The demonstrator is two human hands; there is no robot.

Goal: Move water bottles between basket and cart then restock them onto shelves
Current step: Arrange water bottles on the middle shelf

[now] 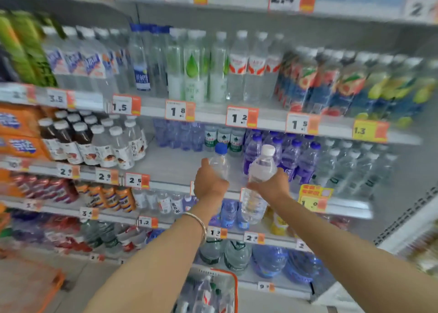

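Shop aisle, stocked drinks shelves with price tags [241, 116]. We hold two bottles in front of the middle shelf [173, 163], at its bare patch:
- left grip [209, 185] wrapped round blue-capped bottle [220, 163]
- right grip [270, 185] wrapped round white-capped bottle [262, 165]

Orange-rimmed basket [235, 286] of bottles sits below.

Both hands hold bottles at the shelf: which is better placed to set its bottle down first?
Probably left: the left hand holds its blue-capped bottle before the bare shelf gap, while the right hand holds its white-capped bottle before packed purple bottles.
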